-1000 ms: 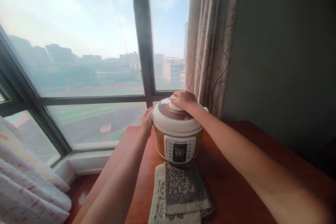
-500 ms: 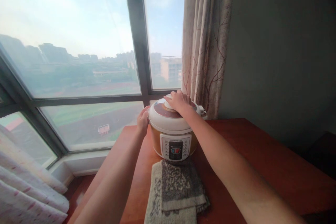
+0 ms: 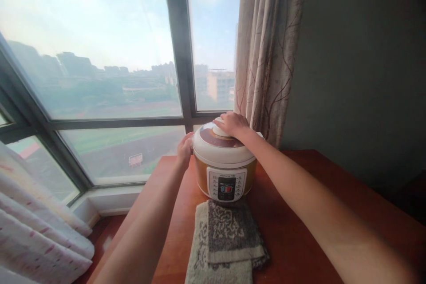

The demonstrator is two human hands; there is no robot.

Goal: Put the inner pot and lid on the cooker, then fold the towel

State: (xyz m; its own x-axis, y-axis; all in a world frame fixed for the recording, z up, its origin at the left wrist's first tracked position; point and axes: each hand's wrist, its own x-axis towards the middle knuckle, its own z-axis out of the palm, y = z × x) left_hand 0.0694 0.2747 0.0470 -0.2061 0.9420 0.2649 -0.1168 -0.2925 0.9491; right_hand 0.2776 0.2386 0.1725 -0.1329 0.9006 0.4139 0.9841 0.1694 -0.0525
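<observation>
A white and gold electric pressure cooker point(image 3: 219, 154) stands upright on the table, its control panel point(image 3: 226, 185) facing me. My right hand point(image 3: 234, 124) is closed around the white knob point(image 3: 221, 130) on top of the lid, its fingers partly hidden behind the knob. At the cooker's left side, my left hand point(image 3: 184, 147) is wrapped on the side handle, which is mostly hidden by the fingers. The lid sits on the pot with no gap showing. In front of the cooker lies a folded grey and beige patterned towel point(image 3: 229, 230).
The reddish-brown wooden table point(image 3: 299, 213) carries the cooker and towel; its left edge runs close beside my left arm. Behind stand a window point(image 3: 116, 75) and a beige curtain point(image 3: 266, 53). Another curtain point(image 3: 40, 226) hangs at lower left, and a dark wall point(image 3: 359, 62) is on the right.
The view has shifted slightly, so everything sits a little further right. My right forearm now covers more of the cooker's right side. Both hands keep their places on the cooker.
</observation>
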